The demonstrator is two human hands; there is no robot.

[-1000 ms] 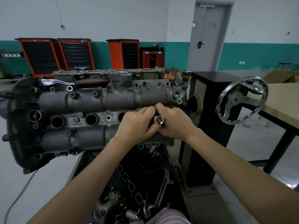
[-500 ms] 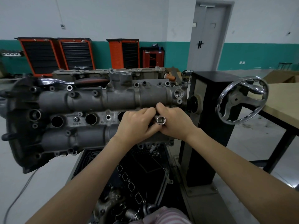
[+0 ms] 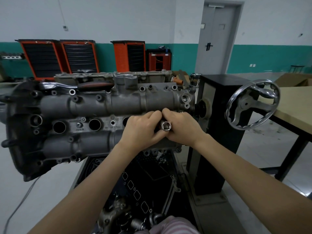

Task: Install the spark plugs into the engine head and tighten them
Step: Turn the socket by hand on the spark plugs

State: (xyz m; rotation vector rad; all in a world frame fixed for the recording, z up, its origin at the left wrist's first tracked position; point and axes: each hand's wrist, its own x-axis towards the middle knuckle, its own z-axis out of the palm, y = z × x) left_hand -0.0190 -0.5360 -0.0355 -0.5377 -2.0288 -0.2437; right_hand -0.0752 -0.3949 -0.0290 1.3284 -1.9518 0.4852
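Observation:
The grey engine head (image 3: 104, 105) sits on a stand in front of me, with a row of round spark plug holes (image 3: 94, 124) across its middle. My left hand (image 3: 143, 130) and my right hand (image 3: 182, 127) meet over the rightmost hole. Both grip a chrome socket (image 3: 166, 126) whose open square end faces me. Its lower part and any spark plug are hidden by my fingers. A ratchet with a red-black handle (image 3: 84, 85) lies along the top of the head.
A chrome handwheel (image 3: 252, 105) on the black stand column (image 3: 219, 115) is to the right. A tan table (image 3: 293, 105) stands at far right. Below the head is a tray of loose parts (image 3: 143, 191). Orange tool cabinets (image 3: 59, 58) line the back wall.
Both hands stay on the socket at the rightmost hole. The socket's open end has shifted slightly to the right between my fingers.

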